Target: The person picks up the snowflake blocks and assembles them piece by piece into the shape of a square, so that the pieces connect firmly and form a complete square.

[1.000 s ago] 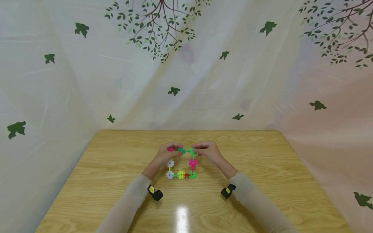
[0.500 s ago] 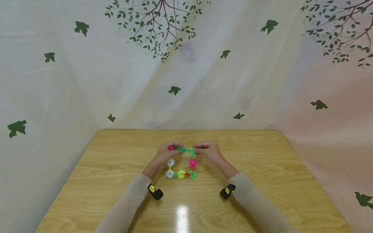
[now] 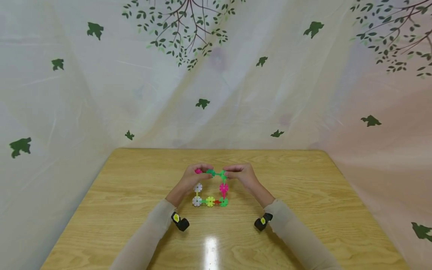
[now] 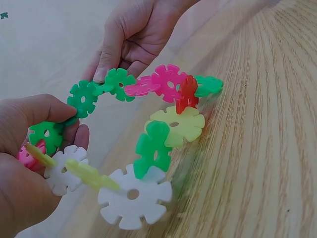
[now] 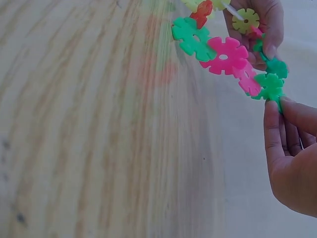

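Note:
A loop of interlocking snowflake discs [image 3: 223, 189] stands between my two hands, squarish in the head view. My left hand [image 3: 188, 182] pinches the loop's far left part by a green disc [image 4: 45, 133], with a pink disc [image 4: 30, 156] partly hidden behind its fingers. At the far right corner, my right hand [image 3: 245, 177] pinches a green disc [image 5: 267, 83] between thumb and fingertips. The near side runs from a white disc [image 4: 148, 199] past a yellow disc [image 4: 190, 121] to a green corner disc [image 5: 187, 35]. In the left wrist view the loop tilts, its left end raised.
A wooden table [image 3: 303, 187] lies under both hands. Behind it hangs a pale cloth [image 3: 162, 93] printed with branches and birds. Each wrist wears a small black camera [image 3: 182, 224] beside a light sleeve [image 3: 145, 236].
The head view has tilted very slightly. Both hands keep the same pinch on the disc loop, whose shape looks the same.

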`<move>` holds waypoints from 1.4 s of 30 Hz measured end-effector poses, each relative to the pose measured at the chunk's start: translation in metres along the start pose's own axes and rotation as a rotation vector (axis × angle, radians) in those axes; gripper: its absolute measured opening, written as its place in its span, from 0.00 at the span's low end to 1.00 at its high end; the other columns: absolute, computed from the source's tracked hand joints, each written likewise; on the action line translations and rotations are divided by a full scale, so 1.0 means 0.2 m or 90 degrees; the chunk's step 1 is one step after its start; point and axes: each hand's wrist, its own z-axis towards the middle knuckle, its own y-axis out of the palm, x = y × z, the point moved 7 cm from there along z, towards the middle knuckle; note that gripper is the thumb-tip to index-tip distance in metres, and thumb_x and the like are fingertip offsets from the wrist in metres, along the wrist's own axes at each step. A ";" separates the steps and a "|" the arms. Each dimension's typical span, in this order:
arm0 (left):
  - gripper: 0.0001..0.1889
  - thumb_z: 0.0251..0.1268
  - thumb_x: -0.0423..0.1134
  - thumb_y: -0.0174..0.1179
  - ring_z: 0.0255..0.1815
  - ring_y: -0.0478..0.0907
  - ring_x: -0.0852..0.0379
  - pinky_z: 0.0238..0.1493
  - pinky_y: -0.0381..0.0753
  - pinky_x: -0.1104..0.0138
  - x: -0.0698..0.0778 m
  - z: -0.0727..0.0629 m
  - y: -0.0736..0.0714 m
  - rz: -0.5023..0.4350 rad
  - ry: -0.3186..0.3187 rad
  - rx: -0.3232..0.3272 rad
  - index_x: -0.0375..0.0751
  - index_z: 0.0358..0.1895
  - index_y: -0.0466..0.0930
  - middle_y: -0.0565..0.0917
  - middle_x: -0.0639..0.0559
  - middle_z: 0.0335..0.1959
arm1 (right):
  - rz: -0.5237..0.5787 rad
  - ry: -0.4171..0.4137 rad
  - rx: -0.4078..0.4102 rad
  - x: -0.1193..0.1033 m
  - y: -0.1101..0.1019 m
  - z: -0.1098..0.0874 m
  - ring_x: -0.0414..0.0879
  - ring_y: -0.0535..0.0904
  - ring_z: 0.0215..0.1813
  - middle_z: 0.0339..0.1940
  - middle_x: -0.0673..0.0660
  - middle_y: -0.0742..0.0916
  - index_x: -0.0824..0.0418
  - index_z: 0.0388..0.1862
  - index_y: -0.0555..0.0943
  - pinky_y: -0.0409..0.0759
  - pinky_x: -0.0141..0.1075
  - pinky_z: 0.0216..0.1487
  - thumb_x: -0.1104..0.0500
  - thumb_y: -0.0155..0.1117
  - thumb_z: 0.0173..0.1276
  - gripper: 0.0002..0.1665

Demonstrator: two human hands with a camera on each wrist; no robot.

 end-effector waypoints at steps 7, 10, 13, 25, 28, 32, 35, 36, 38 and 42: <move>0.20 0.62 0.29 0.68 0.44 0.75 0.58 0.48 0.78 0.66 0.01 -0.01 0.01 -0.007 0.004 -0.010 0.26 0.57 0.80 0.80 0.52 0.41 | 0.011 0.003 0.005 0.01 -0.01 -0.01 0.37 0.87 0.33 0.39 0.54 0.93 0.82 0.51 0.81 0.88 0.33 0.42 0.71 0.70 0.66 0.17; 0.21 0.62 0.29 0.68 0.44 0.75 0.59 0.50 0.79 0.64 0.00 -0.01 0.02 -0.011 0.004 -0.013 0.26 0.57 0.79 0.82 0.47 0.44 | 0.022 0.003 0.006 0.00 -0.01 -0.02 0.37 0.87 0.33 0.38 0.51 0.93 0.82 0.51 0.81 0.88 0.33 0.42 0.71 0.69 0.66 0.18; 0.21 0.62 0.29 0.68 0.44 0.76 0.59 0.51 0.79 0.63 -0.01 -0.01 0.03 -0.016 0.001 -0.012 0.25 0.57 0.79 0.82 0.42 0.47 | 0.028 0.004 0.006 0.00 -0.02 -0.02 0.37 0.87 0.33 0.37 0.49 0.92 0.82 0.52 0.81 0.87 0.32 0.42 0.71 0.69 0.66 0.18; 0.21 0.62 0.30 0.68 0.42 0.74 0.58 0.47 0.77 0.65 0.01 -0.01 0.03 -0.013 0.005 -0.017 0.25 0.57 0.79 0.81 0.46 0.43 | 0.015 0.012 -0.012 -0.01 0.00 -0.02 0.38 0.87 0.34 0.36 0.50 0.92 0.81 0.51 0.82 0.87 0.33 0.42 0.71 0.69 0.67 0.17; 0.21 0.61 0.29 0.68 0.43 0.75 0.58 0.47 0.77 0.66 0.01 -0.02 0.03 -0.004 0.007 -0.019 0.25 0.57 0.79 0.82 0.40 0.47 | -0.004 0.024 -0.027 -0.01 0.00 -0.01 0.39 0.87 0.35 0.36 0.50 0.92 0.80 0.51 0.82 0.88 0.36 0.44 0.70 0.69 0.67 0.16; 0.20 0.62 0.29 0.68 0.44 0.76 0.58 0.47 0.78 0.67 0.00 -0.02 0.02 0.015 0.009 -0.019 0.25 0.56 0.80 0.83 0.39 0.51 | -0.036 0.030 -0.054 0.00 0.01 0.00 0.39 0.86 0.36 0.35 0.48 0.91 0.78 0.52 0.83 0.88 0.40 0.47 0.69 0.68 0.68 0.16; 0.20 0.62 0.31 0.68 0.46 0.76 0.57 0.47 0.78 0.67 -0.01 -0.02 0.01 0.024 0.006 -0.025 0.28 0.57 0.80 0.84 0.43 0.51 | -0.049 0.032 -0.067 -0.01 0.01 0.00 0.39 0.86 0.36 0.34 0.48 0.90 0.77 0.53 0.82 0.89 0.42 0.47 0.70 0.67 0.69 0.16; 0.20 0.63 0.31 0.68 0.47 0.76 0.56 0.48 0.79 0.67 -0.01 -0.02 0.01 0.026 0.005 -0.029 0.28 0.58 0.80 0.83 0.44 0.51 | -0.053 0.034 -0.069 -0.01 0.01 0.00 0.39 0.86 0.36 0.34 0.47 0.89 0.78 0.53 0.82 0.89 0.42 0.47 0.70 0.67 0.69 0.16; 0.22 0.63 0.34 0.69 0.49 0.77 0.55 0.49 0.79 0.66 -0.02 -0.03 0.01 0.035 -0.002 -0.039 0.31 0.60 0.79 0.83 0.46 0.51 | -0.059 0.038 -0.074 -0.01 0.01 0.01 0.38 0.86 0.37 0.34 0.48 0.89 0.78 0.54 0.82 0.89 0.41 0.48 0.70 0.66 0.70 0.16; 0.26 0.66 0.38 0.68 0.51 0.78 0.54 0.56 0.82 0.58 -0.02 -0.04 0.00 0.039 -0.011 -0.066 0.33 0.65 0.76 0.81 0.44 0.55 | -0.073 0.055 -0.077 0.00 0.01 0.00 0.38 0.86 0.38 0.37 0.51 0.90 0.77 0.54 0.82 0.88 0.43 0.51 0.70 0.66 0.70 0.16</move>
